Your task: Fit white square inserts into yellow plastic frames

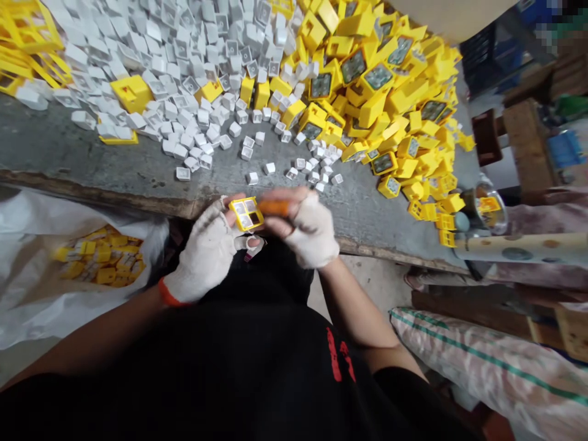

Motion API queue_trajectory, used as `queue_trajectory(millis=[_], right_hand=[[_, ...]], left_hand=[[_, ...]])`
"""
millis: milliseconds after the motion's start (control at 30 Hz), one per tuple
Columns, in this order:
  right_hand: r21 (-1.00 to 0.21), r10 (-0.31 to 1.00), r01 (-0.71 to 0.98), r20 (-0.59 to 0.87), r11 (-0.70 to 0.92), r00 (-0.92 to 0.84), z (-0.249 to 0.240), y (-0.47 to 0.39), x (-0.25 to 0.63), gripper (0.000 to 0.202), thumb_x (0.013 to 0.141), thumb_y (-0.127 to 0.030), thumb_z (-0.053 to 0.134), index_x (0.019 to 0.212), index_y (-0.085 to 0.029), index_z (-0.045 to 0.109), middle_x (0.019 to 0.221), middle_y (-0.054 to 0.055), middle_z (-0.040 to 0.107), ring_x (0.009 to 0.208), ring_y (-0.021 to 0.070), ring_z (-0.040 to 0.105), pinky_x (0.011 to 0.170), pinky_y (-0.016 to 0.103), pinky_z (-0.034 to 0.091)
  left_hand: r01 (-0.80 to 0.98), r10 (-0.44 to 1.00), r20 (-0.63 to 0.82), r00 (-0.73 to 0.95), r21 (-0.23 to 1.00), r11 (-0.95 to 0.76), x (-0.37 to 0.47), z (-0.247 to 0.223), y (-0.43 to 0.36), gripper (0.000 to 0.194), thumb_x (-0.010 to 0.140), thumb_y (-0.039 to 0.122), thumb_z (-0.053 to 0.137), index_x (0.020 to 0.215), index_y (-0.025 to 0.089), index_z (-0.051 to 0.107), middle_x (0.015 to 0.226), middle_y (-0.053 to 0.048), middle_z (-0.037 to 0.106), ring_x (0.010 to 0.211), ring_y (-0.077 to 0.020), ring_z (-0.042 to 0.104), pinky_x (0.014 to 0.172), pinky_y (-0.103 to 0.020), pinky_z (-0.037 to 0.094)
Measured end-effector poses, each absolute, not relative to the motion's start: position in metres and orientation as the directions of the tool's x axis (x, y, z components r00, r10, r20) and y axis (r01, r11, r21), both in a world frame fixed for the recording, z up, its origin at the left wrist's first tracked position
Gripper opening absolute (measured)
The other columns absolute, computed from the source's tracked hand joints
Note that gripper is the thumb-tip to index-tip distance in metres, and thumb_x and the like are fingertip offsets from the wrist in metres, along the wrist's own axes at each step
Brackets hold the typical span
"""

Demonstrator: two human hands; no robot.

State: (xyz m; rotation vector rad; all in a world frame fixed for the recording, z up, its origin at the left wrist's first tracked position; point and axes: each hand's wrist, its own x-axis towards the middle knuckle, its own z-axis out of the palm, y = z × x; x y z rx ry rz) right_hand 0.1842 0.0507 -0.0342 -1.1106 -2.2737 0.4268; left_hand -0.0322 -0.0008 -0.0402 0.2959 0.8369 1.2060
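Note:
My left hand (209, 245), in a white fingerless glove with an orange cuff, grips a small yellow plastic frame (247, 214) by its left side. White pieces fill most of its square openings; the lower right one looks dark. My right hand (310, 226), gloved the same way, is closed around an orange handle (278, 207) beside the frame's right edge. The handle is blurred, and its tip, if any, is hidden. Both hands are over the table's near edge. Small white plastic caps (252, 177) lie scattered just beyond them.
A grey table (151, 165) bears a heap of white caps (184, 67) and a heap of yellow housings (386, 92). A white sack (27, 269) with yellow pieces (108, 254) hangs open at left. A metal bowl (498, 211) stands right; a striped sack (487, 367) lies below.

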Motion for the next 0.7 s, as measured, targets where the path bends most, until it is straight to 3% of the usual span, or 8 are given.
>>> queue_trajectory(millis=[67, 133, 233, 300, 367, 433, 500, 700], right_hand=[[-0.460, 0.887, 0.761, 0.301, 0.458, -0.351, -0.034, 0.085, 0.186, 0.036, 0.116, -0.050, 0.064, 0.136, -0.029, 0.084, 0.129, 0.011, 0.087, 0.122, 0.0347, 0.077, 0.110, 0.056, 0.058], [-0.340, 0.945, 0.886, 0.198, 0.316, -0.261, -0.036, 0.118, 0.182, 0.035, 0.111, -0.046, 0.072, 0.137, -0.026, 0.082, 0.127, 0.014, 0.086, 0.126, 0.0391, 0.074, 0.112, 0.062, 0.055], [-0.196, 0.958, 0.938, 0.072, 0.287, -0.279, -0.039, 0.144, 0.171, 0.027, 0.104, -0.040, 0.080, 0.127, -0.026, 0.083, 0.123, 0.014, 0.087, 0.128, 0.0425, 0.073, 0.114, 0.066, 0.052], [-0.245, 0.945, 0.912, 0.086, 0.328, -0.317, -0.040, 0.138, 0.170, 0.021, 0.101, -0.035, 0.081, 0.120, -0.025, 0.083, 0.118, 0.012, 0.087, 0.123, 0.0395, 0.075, 0.113, 0.063, 0.054], [-0.423, 0.923, 0.821, 0.178, 0.384, -0.341, -0.040, 0.116, 0.176, 0.020, 0.102, -0.036, 0.080, 0.119, -0.026, 0.083, 0.113, 0.008, 0.086, 0.113, 0.0334, 0.077, 0.108, 0.055, 0.058], [-0.613, 0.904, 0.665, 0.281, 0.427, -0.322, -0.040, 0.087, 0.186, 0.023, 0.105, -0.043, 0.078, 0.121, -0.027, 0.082, 0.111, 0.005, 0.085, 0.106, 0.0289, 0.078, 0.102, 0.049, 0.062], [-0.709, 0.900, 0.555, 0.320, 0.436, -0.297, -0.040, 0.060, 0.193, 0.028, 0.108, -0.053, 0.076, 0.119, -0.029, 0.082, 0.111, 0.005, 0.086, 0.105, 0.0279, 0.079, 0.101, 0.048, 0.063], [-0.605, 0.822, 0.560, 0.460, 0.566, -0.334, -0.034, 0.028, 0.196, 0.031, 0.113, -0.058, 0.071, 0.109, -0.031, 0.086, 0.108, 0.006, 0.089, 0.101, 0.0295, 0.080, 0.102, 0.053, 0.062]], left_hand=[[-0.693, 0.902, -0.416, 0.111, 0.619, 0.370, -0.033, -0.040, 0.001, 0.033, 0.093, 0.037, 0.095, 0.116, 0.025, 0.074, 0.113, -0.005, 0.085, 0.096, -0.0269, 0.086, 0.066, -0.030, 0.065], [-0.687, 0.901, -0.420, 0.106, 0.624, 0.372, -0.033, -0.039, 0.003, 0.037, 0.093, 0.041, 0.095, 0.118, 0.025, 0.073, 0.112, -0.006, 0.085, 0.090, -0.0261, 0.085, 0.065, -0.031, 0.064], [-0.690, 0.898, -0.430, 0.093, 0.623, 0.370, -0.033, -0.038, 0.003, 0.036, 0.092, 0.040, 0.095, 0.115, 0.024, 0.072, 0.111, -0.006, 0.085, 0.084, -0.0237, 0.083, 0.064, -0.031, 0.064], [-0.691, 0.896, -0.434, 0.092, 0.620, 0.371, -0.033, -0.037, 0.003, 0.035, 0.092, 0.039, 0.095, 0.114, 0.024, 0.072, 0.110, -0.006, 0.085, 0.083, -0.0233, 0.082, 0.063, -0.030, 0.063], [-0.689, 0.894, -0.437, 0.099, 0.618, 0.378, -0.033, -0.037, 0.003, 0.032, 0.094, 0.039, 0.093, 0.115, 0.024, 0.074, 0.112, -0.007, 0.085, 0.088, -0.0254, 0.083, 0.063, -0.031, 0.062], [-0.685, 0.894, -0.434, 0.115, 0.617, 0.387, -0.031, -0.036, 0.003, 0.029, 0.096, 0.039, 0.091, 0.116, 0.024, 0.076, 0.118, -0.009, 0.086, 0.095, -0.0285, 0.084, 0.063, -0.031, 0.061], [-0.682, 0.896, -0.419, 0.150, 0.612, 0.400, -0.028, -0.035, 0.003, 0.025, 0.097, 0.038, 0.091, 0.114, 0.024, 0.078, 0.121, -0.010, 0.087, 0.098, -0.0293, 0.084, 0.062, -0.030, 0.061], [-0.692, 0.911, -0.349, 0.218, 0.603, 0.397, -0.019, -0.033, 0.000, 0.026, 0.087, 0.028, 0.099, 0.105, 0.024, 0.081, 0.109, -0.006, 0.086, 0.091, -0.0253, 0.082, 0.064, -0.031, 0.066]])
